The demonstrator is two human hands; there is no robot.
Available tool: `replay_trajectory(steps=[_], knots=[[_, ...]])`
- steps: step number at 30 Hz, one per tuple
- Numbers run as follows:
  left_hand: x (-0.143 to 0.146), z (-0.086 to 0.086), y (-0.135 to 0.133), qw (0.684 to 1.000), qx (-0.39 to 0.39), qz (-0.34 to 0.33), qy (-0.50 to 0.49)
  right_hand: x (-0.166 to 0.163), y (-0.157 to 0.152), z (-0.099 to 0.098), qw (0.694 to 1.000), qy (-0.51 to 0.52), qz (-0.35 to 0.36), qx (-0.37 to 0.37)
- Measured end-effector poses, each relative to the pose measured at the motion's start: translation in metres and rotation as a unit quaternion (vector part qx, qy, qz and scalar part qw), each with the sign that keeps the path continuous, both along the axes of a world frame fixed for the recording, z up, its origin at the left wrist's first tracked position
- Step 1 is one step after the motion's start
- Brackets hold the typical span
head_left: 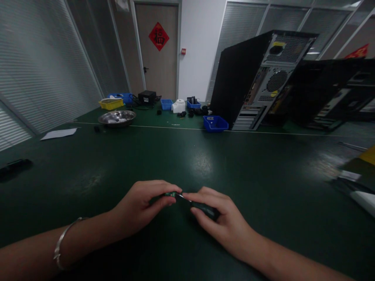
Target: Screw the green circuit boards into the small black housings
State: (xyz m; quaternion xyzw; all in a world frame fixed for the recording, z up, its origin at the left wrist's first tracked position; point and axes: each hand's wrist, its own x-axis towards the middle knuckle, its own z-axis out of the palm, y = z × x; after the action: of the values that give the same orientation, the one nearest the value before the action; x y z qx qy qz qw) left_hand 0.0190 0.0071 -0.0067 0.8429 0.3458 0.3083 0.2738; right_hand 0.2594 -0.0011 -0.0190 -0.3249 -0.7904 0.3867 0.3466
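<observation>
Between the thumb and fingers of my left hand (146, 201) is a small green circuit board (170, 194), its far part hidden by the fingers. My right hand (219, 214) is wrapped round the dark handle of a screwdriver (205, 209). The thin metal shaft points left, and its tip meets or nearly meets the board's right end; I cannot tell which. Both hands are close together above the dark green tabletop (164, 160).
A metal bowl (117, 118) stands at the back left, near a yellow tray (111, 104). Toward the back right are a blue bin (215, 123) and a tall computer case (243, 78). A white paper (59, 134) lies at the left, a dark object (16, 167) nearer.
</observation>
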Motion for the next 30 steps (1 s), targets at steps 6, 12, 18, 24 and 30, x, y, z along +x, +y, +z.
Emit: replay_trajectory(steps=[6, 12, 18, 24, 30], knots=[[0.0007, 0.0016, 0.0011, 0.998, -0.061, 0.006, -0.03, 0.0, -0.001, -0.0019, 1.0, 0.007, -0.006, -0.001], [0.0023, -0.0017, 0.0025, 0.991, -0.105, 0.004, -0.08, -0.001, -0.002, 0.0004, 1.0, 0.014, -0.014, -0.009], [0.0033, -0.0012, 0.0022, 0.985, -0.131, -0.011, -0.112, -0.0033, -0.003, 0.0039, 0.999, 0.023, -0.016, -0.02], [0.0029, 0.0003, 0.0015, 0.994, -0.079, -0.003, -0.072, -0.0016, -0.0031, 0.0034, 1.0, 0.02, -0.008, -0.01], [0.0005, 0.0014, 0.0005, 0.994, -0.093, -0.014, -0.052, -0.0011, -0.0038, 0.0031, 1.0, 0.011, 0.01, -0.018]])
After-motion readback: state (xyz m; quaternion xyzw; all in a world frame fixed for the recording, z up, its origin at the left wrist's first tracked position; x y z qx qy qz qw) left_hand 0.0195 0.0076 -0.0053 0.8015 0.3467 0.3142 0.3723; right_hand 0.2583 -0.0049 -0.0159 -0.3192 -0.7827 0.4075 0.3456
